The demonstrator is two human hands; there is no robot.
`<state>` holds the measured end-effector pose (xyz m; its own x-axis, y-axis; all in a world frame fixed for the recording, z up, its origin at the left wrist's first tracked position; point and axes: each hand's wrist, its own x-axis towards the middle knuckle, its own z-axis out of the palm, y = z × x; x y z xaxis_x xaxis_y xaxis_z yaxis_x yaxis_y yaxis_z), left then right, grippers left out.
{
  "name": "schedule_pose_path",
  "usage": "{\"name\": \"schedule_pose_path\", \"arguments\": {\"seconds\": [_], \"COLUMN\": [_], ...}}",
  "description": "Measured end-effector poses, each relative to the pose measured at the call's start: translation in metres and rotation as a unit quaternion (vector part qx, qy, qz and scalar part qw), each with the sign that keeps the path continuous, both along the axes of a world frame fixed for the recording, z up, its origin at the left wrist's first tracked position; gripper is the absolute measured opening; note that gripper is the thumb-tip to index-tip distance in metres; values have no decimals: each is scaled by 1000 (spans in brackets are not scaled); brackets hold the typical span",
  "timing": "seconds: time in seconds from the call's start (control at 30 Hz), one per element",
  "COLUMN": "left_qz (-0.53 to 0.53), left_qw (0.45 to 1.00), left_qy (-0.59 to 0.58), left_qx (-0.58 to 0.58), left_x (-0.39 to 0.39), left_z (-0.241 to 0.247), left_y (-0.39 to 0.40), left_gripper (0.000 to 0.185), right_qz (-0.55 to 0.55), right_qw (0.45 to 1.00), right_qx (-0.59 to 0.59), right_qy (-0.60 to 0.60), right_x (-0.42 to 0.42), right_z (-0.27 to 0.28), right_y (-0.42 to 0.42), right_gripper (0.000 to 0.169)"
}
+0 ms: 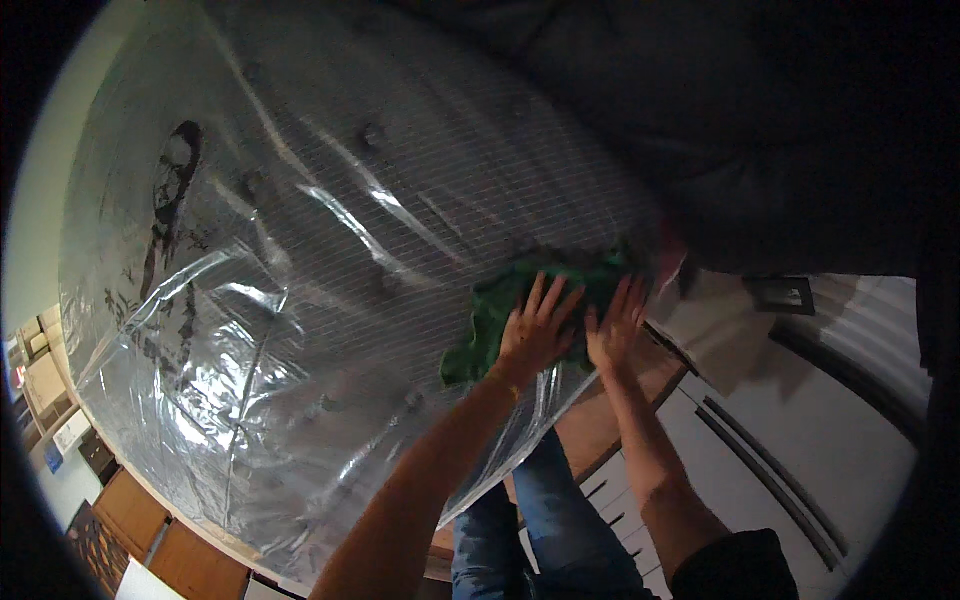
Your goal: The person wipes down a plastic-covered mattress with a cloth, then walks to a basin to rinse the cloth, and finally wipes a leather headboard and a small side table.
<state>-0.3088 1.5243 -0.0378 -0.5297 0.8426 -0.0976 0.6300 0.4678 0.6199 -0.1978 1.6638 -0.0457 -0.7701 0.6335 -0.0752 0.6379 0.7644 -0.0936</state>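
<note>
A crumpled green cloth (487, 322) lies on a wide sheet of clear plastic (360, 300). My left hand (536, 330) rests flat on the cloth with its fingers spread. Beside it, my right hand (616, 326) presses on the cloth's right part, fingers stretched forward. Neither hand appears to pinch the fabric. Wrinkles and bright glare run across the plastic, and fine pale lines show over its grey area. Dark smudged markings (176, 172) show at the far left of the sheet. A small reddish patch (670, 255) is visible just past my right fingertips.
A large dark mass (750, 135), too dim to identify, fills the upper right. Below the sheet's near edge are a wooden edge (600, 427) and my jeans-clad legs (555, 510). Dark bars (772, 480) cross a white surface at right. Wooden panels (195, 559) stand lower left.
</note>
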Motion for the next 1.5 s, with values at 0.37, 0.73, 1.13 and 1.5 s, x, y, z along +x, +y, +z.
{"name": "schedule_pose_path", "arguments": {"seconds": [0.37,0.73,1.13,1.5], "left_qz": [-36,-34,88,332], "left_qw": [999,997,983,866], "left_qy": [8,74,-56,-316], "left_qx": [27,-19,-153,-197], "left_x": [-59,26,234,351], "left_z": [-17,5,49,130], "left_y": [99,4,-304,-437], "left_gripper": [71,65,54,31], "right_qz": [29,-27,235,326], "right_qw": [990,996,966,762], "right_qx": [128,-32,-97,-423], "right_qy": [48,85,-48,-367], "right_x": [-51,18,172,190], "right_z": [-15,-12,42,67], "right_y": [100,-18,-277,-364], "right_gripper": [75,62,43,46]}}
